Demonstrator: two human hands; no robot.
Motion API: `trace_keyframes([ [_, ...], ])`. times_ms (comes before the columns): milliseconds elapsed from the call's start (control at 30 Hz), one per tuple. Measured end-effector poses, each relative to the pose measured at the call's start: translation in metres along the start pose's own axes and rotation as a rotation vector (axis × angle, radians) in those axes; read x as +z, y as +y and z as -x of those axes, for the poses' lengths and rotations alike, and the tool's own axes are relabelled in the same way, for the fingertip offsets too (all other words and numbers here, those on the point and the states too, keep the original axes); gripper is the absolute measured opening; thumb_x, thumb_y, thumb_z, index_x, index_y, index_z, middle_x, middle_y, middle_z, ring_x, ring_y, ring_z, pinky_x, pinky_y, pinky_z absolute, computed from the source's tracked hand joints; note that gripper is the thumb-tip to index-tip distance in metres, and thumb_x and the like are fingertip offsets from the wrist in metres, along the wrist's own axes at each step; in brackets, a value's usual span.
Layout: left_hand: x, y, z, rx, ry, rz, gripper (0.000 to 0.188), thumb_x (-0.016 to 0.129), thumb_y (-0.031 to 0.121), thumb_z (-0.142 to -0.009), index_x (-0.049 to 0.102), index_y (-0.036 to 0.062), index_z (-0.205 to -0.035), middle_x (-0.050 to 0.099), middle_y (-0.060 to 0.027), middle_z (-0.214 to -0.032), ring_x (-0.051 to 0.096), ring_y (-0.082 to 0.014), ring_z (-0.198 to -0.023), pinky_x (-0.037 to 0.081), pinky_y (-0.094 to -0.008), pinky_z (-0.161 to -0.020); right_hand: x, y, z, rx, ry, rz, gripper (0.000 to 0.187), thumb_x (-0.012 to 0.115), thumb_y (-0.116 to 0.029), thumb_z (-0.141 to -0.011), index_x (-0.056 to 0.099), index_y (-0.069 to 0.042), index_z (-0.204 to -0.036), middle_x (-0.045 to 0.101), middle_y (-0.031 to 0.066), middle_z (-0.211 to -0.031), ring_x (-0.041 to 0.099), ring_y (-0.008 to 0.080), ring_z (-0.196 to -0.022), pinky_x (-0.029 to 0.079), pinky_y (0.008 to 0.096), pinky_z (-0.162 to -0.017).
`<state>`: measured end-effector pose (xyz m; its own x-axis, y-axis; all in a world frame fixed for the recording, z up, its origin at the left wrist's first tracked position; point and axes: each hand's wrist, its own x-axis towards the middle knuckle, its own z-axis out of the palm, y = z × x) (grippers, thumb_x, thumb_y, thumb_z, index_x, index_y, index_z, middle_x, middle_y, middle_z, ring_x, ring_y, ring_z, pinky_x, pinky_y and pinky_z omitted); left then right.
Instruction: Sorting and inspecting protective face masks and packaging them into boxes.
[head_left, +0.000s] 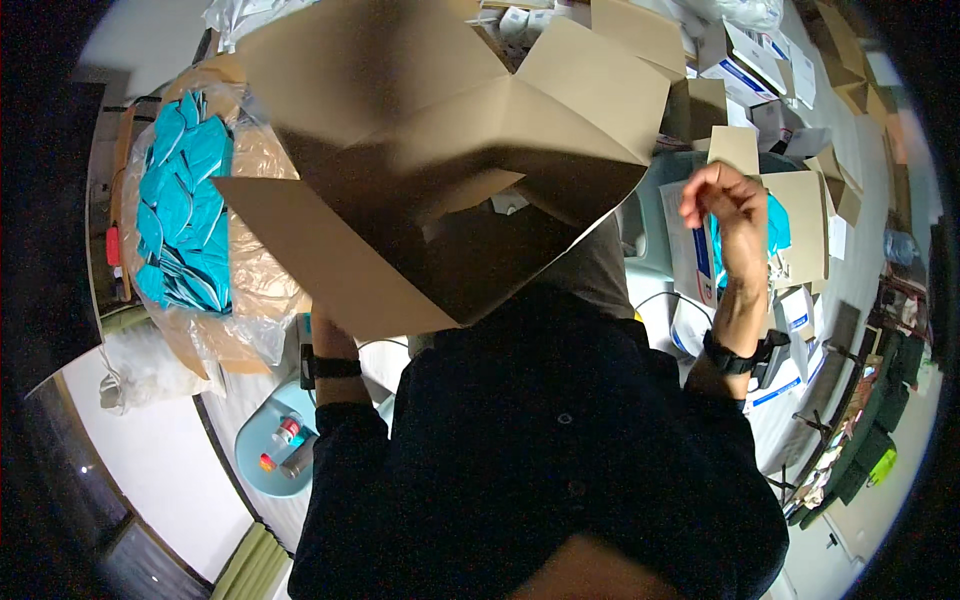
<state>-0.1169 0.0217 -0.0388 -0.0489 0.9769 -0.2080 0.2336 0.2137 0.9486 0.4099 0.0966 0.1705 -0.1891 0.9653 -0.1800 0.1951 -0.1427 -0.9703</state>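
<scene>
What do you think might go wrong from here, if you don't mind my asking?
The large cardboard box looks tilted and the right hand is apart from it, so it might slip; the left hand is hidden, so its grip cannot be judged. The box's wide flap could also catch the clear plastic bag and spill the loosely piled teal packets.

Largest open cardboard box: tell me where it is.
In the head view, the box is at upper centre, right of the turquoise packets and left of the right hand.
</scene>
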Motion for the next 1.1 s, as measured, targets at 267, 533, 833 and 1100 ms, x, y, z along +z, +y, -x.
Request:
trace_keyframes([
  [267, 0.002, -0.037, 0.012, 0.144, -0.047, -0.252, 0.046, 0.059, 0.029, -0.088, 0.050, -0.0027, -0.121, 0.050, -0.0217, -0.125, 0.046, -0.0357, -0.119, 0.035, -0.0431, -0.102, 0.106, -0.026, -0.111, -0.128, -0.755, 1.224, 0.020, 0.063, -0.014, -0.074, 0.063, -0.002, -0.090, 0.065, 0.0161, -0.084, 0.064, 0.0286, -0.083, 0.050, 0.0372, -0.072],
  [533, 0.018, -0.070, 0.021, 0.339, -0.142, -0.645, 0.046, 0.062, 0.027, -0.086, 0.051, -0.0028, -0.120, 0.051, -0.0218, -0.124, 0.046, -0.0365, -0.119, 0.035, -0.0431, -0.102, 0.137, 0.105, -0.165, -0.378, -0.896, 1.238, 0.026, 0.059, -0.013, -0.074, 0.065, -0.005, -0.098, 0.064, 0.0181, -0.096, 0.063, 0.0332, -0.094, 0.050, 0.0419, -0.080],
  [833, 0.038, -0.055, 0.025, 0.012, -0.017, 0.407, 0.040, 0.059, 0.019, -0.087, 0.051, -0.0041, -0.118, 0.053, -0.0214, -0.122, 0.048, -0.0338, -0.117, 0.039, -0.0423, -0.098, 0.142, 0.187, -0.162, -0.263, -1.122, 1.250, 0.025, 0.056, -0.016, -0.080, 0.065, -0.005, -0.101, 0.063, 0.0208, -0.100, 0.062, 0.0334, -0.097, 0.049, 0.0438, -0.083],
  [1100, 0.046, -0.020, 0.018, 0.161, -0.090, -0.142, 0.035, 0.060, 0.018, -0.086, 0.054, -0.0027, -0.114, 0.055, -0.0200, -0.119, 0.052, -0.0300, -0.113, 0.043, -0.0392, -0.095, 0.150, 0.216, -0.158, -0.193, -1.056, 1.225, 0.020, 0.059, -0.015, -0.076, 0.063, -0.006, -0.094, 0.063, 0.0194, -0.092, 0.062, 0.0343, -0.089, 0.049, 0.0436, -0.076],
])
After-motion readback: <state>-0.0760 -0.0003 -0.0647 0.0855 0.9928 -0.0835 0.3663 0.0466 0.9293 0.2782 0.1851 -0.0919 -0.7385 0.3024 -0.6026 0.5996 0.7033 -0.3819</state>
